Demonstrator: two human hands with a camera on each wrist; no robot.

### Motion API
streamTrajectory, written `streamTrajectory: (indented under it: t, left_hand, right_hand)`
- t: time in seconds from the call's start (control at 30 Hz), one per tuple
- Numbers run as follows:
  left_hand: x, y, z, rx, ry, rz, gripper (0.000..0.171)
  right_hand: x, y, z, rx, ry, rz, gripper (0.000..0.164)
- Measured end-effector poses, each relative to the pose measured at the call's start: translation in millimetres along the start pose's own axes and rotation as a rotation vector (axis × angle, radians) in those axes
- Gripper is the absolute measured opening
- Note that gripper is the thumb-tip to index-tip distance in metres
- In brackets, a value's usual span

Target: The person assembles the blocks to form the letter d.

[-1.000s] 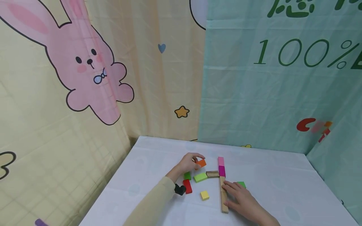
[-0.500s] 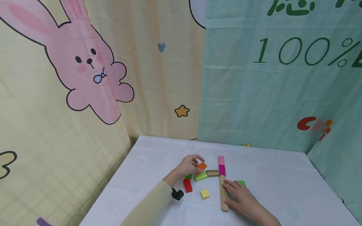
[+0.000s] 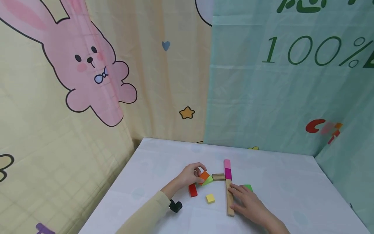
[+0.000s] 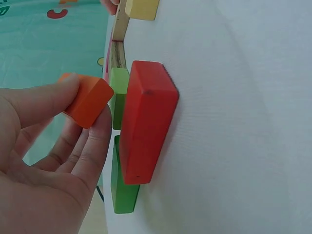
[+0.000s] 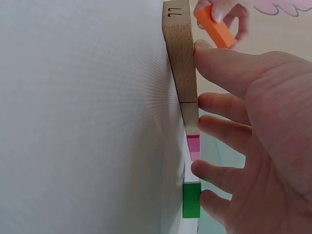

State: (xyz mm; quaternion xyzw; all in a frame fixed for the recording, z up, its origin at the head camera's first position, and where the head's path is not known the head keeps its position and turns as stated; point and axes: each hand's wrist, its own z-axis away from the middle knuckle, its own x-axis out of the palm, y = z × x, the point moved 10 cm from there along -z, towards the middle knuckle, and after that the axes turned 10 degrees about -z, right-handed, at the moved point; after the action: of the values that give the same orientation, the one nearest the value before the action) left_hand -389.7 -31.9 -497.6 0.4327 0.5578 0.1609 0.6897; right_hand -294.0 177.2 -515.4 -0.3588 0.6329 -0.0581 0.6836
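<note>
In the head view my left hand (image 3: pixel 188 176) pinches an orange block (image 3: pixel 205 176) between thumb and fingers. The block is held up off the table and partly covers a light green block (image 3: pixel 209 181) beneath it. A short brown wooden block (image 3: pixel 218 177) runs from there to a straight column: a magenta block (image 3: pixel 228 174), a pink one (image 3: pixel 227 163) and plain wooden blocks (image 3: pixel 229 201). Fingertips of my right hand (image 3: pixel 248 203) rest along the wooden blocks, fingers extended. A green block (image 3: pixel 248 187) lies just beyond that hand.
A red block (image 3: pixel 193 190) and a yellow block (image 3: pixel 210 198) lie on the white table (image 3: pixel 280 182). Behind the red one, a darker green block (image 4: pixel 126 195) shows in the left wrist view. A black wrist camera (image 3: pixel 176 206) is on the left sleeve. Printed curtains (image 3: pixel 263 107) hang behind.
My left hand has drawn the orange block slightly left and nearer, from beyond the light green block to over it, turning it somewhat. My right hand stays in place.
</note>
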Motion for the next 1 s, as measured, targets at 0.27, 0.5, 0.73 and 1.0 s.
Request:
streamTrajectory:
  t: [0.27, 0.5, 0.73, 1.0]
  left_hand:
    - [3.6, -2.1, 13.8, 0.021, -0.026, -0.016, 0.04]
    - [1.6, -0.6, 18.2, 0.034, -0.031, -0.069, 0.039]
    - [0.2, -4.0, 19.9, 0.036, -0.044, -0.096, 0.04]
    - [-2.2, -12.8, 26.3, 0.031, -0.044, -0.113, 0.036]
  right_hand:
    - [0.9, -3.9, 0.9, -0.028, -0.011, -0.02, 0.068]
    - [-2.2, -4.8, 2.1, -0.044, 0.011, -0.013, 0.068]
    - [-3.9, -2.4, 2.9, -0.029, 0.011, -0.009, 0.069]
    - [-5.3, -4.4, 3.5, -0.054, 0.02, -0.023, 0.069]
